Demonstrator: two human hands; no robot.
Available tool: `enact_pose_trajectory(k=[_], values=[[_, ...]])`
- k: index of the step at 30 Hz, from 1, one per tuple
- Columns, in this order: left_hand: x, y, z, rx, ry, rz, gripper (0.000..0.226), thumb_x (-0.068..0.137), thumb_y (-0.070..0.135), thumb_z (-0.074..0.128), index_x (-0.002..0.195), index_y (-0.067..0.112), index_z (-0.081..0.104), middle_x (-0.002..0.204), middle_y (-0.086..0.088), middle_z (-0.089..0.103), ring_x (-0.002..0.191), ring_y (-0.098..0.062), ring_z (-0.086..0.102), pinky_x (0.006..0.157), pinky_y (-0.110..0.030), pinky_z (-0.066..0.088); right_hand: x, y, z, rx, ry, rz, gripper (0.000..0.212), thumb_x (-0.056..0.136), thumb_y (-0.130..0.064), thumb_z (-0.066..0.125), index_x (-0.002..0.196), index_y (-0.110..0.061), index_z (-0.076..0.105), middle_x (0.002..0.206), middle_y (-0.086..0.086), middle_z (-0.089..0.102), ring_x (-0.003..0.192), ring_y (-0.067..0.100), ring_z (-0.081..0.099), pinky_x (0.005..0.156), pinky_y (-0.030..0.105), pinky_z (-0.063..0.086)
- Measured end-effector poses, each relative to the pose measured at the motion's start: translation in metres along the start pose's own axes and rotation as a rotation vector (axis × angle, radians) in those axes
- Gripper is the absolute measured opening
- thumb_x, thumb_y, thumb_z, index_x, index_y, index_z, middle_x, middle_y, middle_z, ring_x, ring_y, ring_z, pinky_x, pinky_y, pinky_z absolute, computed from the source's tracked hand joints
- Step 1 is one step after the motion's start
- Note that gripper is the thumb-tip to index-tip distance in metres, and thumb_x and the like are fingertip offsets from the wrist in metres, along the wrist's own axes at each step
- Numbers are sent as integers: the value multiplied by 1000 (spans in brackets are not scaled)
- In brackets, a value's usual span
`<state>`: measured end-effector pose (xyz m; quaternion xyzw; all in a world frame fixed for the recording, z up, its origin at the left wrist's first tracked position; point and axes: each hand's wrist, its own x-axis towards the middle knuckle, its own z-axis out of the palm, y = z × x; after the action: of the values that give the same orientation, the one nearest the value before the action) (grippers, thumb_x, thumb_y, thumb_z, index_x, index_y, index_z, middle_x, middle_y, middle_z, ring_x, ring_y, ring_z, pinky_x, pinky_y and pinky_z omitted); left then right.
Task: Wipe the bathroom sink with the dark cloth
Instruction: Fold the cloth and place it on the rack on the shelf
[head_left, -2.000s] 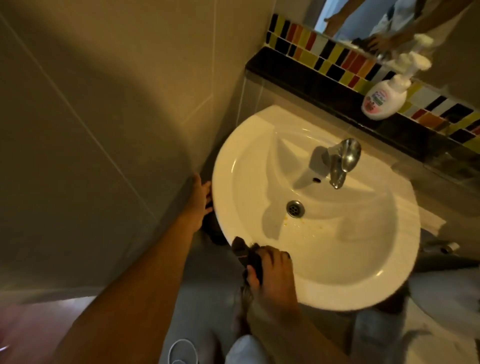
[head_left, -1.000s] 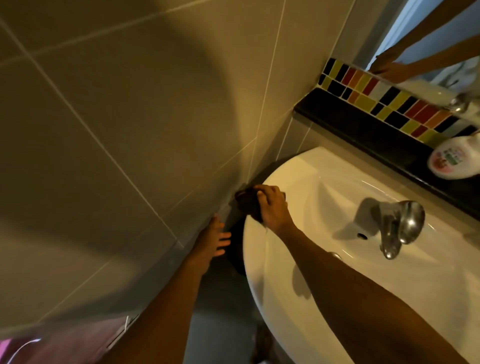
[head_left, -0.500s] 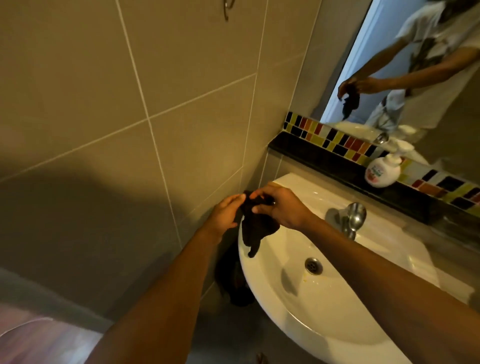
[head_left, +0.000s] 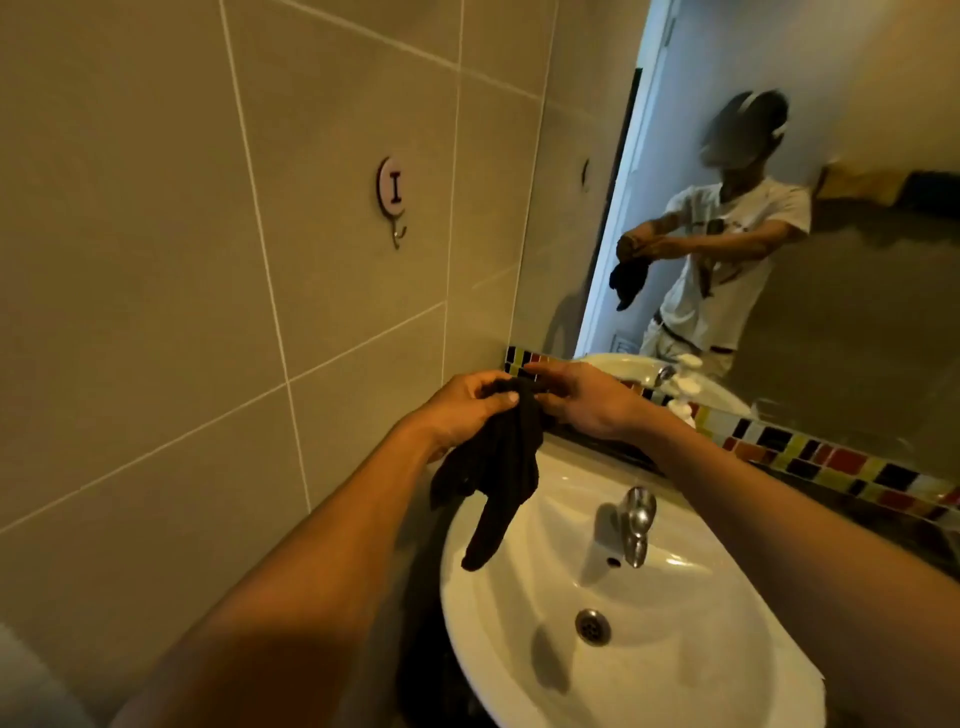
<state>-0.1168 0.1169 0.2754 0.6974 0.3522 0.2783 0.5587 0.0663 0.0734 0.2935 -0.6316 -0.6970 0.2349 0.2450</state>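
The dark cloth (head_left: 501, 467) hangs in the air above the left rim of the white sink (head_left: 524, 597), clear of the basin. My left hand (head_left: 462, 410) grips its top from the left, thumb on the fabric. My right hand (head_left: 582, 397) pinches the same top edge from the right. One narrow end of the cloth dangles down over the basin. The chrome tap (head_left: 636, 525) stands at the back of the bowl, and the drain (head_left: 592, 626) lies below it.
A tiled wall with a small metal hook (head_left: 393, 200) runs along the left. A dark ledge with a strip of coloured tiles (head_left: 810, 452) sits behind the sink, under a mirror (head_left: 779, 208). A white pump bottle (head_left: 685, 410) stands on the ledge, partly behind my right arm.
My right hand carried the cloth from the sink's front rim to its back-left edge, then lifted it. My left hand left the wall and took hold too. The cloth now hangs higher.
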Motion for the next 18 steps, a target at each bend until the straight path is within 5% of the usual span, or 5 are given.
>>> enact_pose_trajectory(k=[4,8,12,15,18], values=[[-5,38,-13,189,-60,43,26,87,10,63,110,23,64,108,-2,62,103,-18,59,85,-27,50,-5,-16,-43,-438,-27,-62,17,92,-19,57,106,-14,66,91,-1,61,87,18,59,70,24,37],[-9,69,-21,366,-52,99,48,81,10,71,125,24,57,117,-2,56,105,-17,54,87,-27,47,-8,-32,-79,-505,40,-70,6,90,-22,61,96,-23,61,85,-7,57,88,18,60,61,17,34],[-13,94,-22,359,-65,187,58,81,0,67,132,23,52,120,0,53,106,-15,55,86,-23,47,-8,-52,-93,-403,-152,85,47,87,-30,64,132,-25,49,102,-6,58,98,15,57,84,26,41],[-17,106,-26,338,-81,235,51,82,-5,64,125,23,59,124,-1,55,110,-17,56,82,-19,50,-9,-55,-93,-99,-287,169,41,88,-54,53,116,-25,62,102,-8,66,104,15,62,92,33,46],[-18,114,-35,294,-66,248,51,82,-7,62,123,23,60,126,-3,57,112,-18,57,87,-25,53,-9,-47,-92,140,-307,128,33,90,-50,52,101,-24,68,105,-2,69,107,20,62,96,40,48]])
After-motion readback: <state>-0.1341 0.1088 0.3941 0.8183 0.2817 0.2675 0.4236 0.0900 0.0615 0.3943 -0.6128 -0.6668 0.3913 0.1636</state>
